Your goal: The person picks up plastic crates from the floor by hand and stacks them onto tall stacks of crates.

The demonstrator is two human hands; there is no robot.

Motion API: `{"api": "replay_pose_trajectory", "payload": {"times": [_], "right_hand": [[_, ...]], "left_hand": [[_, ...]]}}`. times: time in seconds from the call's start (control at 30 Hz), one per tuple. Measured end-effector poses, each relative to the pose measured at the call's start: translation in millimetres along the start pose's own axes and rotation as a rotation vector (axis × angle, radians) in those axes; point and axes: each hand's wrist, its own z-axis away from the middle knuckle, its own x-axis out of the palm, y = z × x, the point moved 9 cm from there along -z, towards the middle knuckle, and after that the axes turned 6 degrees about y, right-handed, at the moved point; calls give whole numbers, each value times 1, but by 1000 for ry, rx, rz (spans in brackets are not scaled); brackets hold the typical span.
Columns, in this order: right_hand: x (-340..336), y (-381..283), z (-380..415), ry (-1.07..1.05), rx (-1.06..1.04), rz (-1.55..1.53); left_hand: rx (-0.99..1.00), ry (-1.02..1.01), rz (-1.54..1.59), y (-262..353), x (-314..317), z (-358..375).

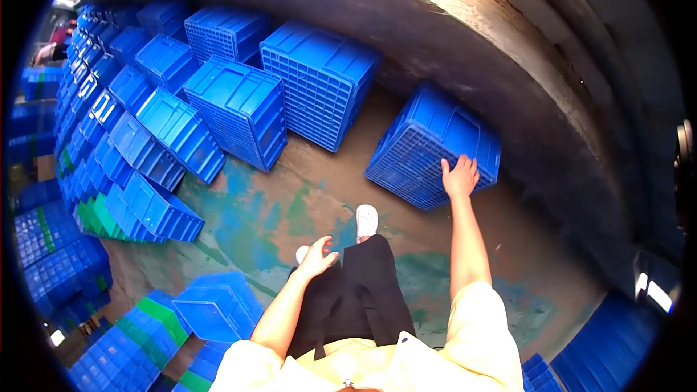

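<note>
A blue plastic crate point(428, 149) with a gridded bottom stands on its side on the floor, by the low curved wall. My right hand point(460, 177) reaches out to it and lies on its near right edge, the fingers spread; I cannot see a firm grip. My left hand point(317, 258) hangs in front of my left thigh, holding nothing, its fingers apart and slightly bent. To the left of that crate, another large blue crate point(312, 83) stands on its side, with a further blue crate point(239, 112) beside it.
Rows of blue crates point(170, 120) fill the left, a few green crates point(105, 218) among them. Stacked crates point(120, 356) and a tilted crate point(218, 305) are at lower left. A curved wall point(523, 72) runs along the far side. Paint stains mark the floor point(247, 210).
</note>
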Motion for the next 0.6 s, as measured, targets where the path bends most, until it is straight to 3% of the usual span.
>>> {"api": "replay_pose_trajectory", "payload": {"times": [0.07,0.13,0.2,0.23,0.27,0.33,0.4,0.5,0.6], "right_hand": [[-14,-8,21,-180,22,45],[22,13,48,-167,195,-384],[81,28,87,-210,885,-1386],[90,23,102,-150,1179,-1722],[102,20,111,-156,1324,-1881],[133,6,153,-378,1868,-1829],[146,-10,186,-484,1885,-1878],[144,-2,216,-389,1808,-1946],[131,22,243,-239,1766,-1905]], "left_hand": [[23,-37,-96,9,-5,-14],[29,2,-175,15,-15,-33],[58,115,-165,43,-39,-58],[128,168,-157,53,-49,-78],[151,212,-184,72,-62,-97],[266,362,-257,120,-89,-138],[292,491,-380,172,-111,-182],[318,558,-590,246,-121,-245],[204,488,-754,293,-119,-299]]}}
